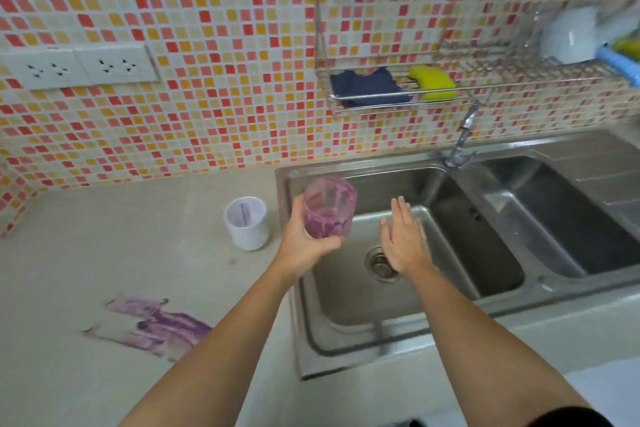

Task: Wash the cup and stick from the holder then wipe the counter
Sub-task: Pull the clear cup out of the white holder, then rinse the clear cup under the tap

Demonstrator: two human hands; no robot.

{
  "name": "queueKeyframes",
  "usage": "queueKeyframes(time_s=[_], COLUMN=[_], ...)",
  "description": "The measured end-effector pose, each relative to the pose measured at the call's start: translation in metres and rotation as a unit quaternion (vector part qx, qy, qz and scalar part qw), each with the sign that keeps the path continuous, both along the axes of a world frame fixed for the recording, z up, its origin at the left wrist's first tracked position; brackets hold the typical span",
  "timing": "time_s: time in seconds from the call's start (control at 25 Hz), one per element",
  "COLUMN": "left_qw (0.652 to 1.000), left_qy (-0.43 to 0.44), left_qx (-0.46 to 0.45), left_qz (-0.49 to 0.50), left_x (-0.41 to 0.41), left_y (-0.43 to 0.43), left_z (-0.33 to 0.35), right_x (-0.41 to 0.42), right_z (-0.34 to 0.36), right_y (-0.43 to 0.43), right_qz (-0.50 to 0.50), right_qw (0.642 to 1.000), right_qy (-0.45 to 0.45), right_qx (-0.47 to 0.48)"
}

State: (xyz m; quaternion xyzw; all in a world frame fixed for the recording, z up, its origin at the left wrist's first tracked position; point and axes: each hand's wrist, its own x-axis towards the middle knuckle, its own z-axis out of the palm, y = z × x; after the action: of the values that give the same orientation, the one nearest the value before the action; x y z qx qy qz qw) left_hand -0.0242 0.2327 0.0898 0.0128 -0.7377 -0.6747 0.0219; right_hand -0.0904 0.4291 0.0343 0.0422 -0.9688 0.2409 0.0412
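Observation:
My left hand (304, 246) grips a clear cup (329, 206) smeared with purple, held upright over the left edge of the sink (408, 319). My right hand (403, 236) hovers flat over the left basin with fingers spread, holding nothing. A white holder (246, 222) stands on the counter (104, 246) just left of the sink, with a purple-stained stick (244, 213) inside it. A purple smear (156, 324) lies on the counter near the front.
A faucet (462, 140) rises behind the divider of the double sink. Above it a wire wall rack (405, 99) holds a dark blue cloth (367, 87), a yellow sponge (433, 81) and, farther right, white dishes. Wall sockets (79, 68) sit at left.

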Motion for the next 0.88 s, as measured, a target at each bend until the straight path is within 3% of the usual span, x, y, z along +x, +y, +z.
queueKeyframes(time_s=[0.2, 0.36, 0.44, 0.6, 0.72, 0.88], left_qw=[0.997, 0.964, 0.926, 0.817, 0.744, 0.671], left_qy=[-0.070, -0.110, -0.137, -0.165, -0.145, -0.075], left_qx=[-0.028, -0.234, -0.349, -0.552, -0.652, -0.735], left_qz=[0.026, 0.067, 0.046, -0.004, -0.025, -0.058], left_x=[-0.039, -0.070, -0.084, -0.113, -0.136, -0.155], left_y=[0.117, 0.176, 0.188, 0.201, 0.202, 0.205], left_z=[-0.057, -0.091, -0.099, -0.106, -0.103, -0.097], right_x=[-0.048, -0.080, -0.093, -0.112, -0.114, -0.118], right_z=[-0.032, -0.057, -0.069, -0.092, -0.099, -0.104], right_y=[0.135, 0.224, 0.249, 0.276, 0.279, 0.279], right_qz=[0.005, 0.009, 0.009, 0.040, 0.036, 0.040], right_qw=[0.996, 0.988, 0.985, 0.977, 0.979, 0.982], right_qy=[-0.043, -0.061, -0.071, -0.104, -0.094, -0.084], right_qx=[0.076, 0.139, 0.155, 0.184, 0.179, 0.162])
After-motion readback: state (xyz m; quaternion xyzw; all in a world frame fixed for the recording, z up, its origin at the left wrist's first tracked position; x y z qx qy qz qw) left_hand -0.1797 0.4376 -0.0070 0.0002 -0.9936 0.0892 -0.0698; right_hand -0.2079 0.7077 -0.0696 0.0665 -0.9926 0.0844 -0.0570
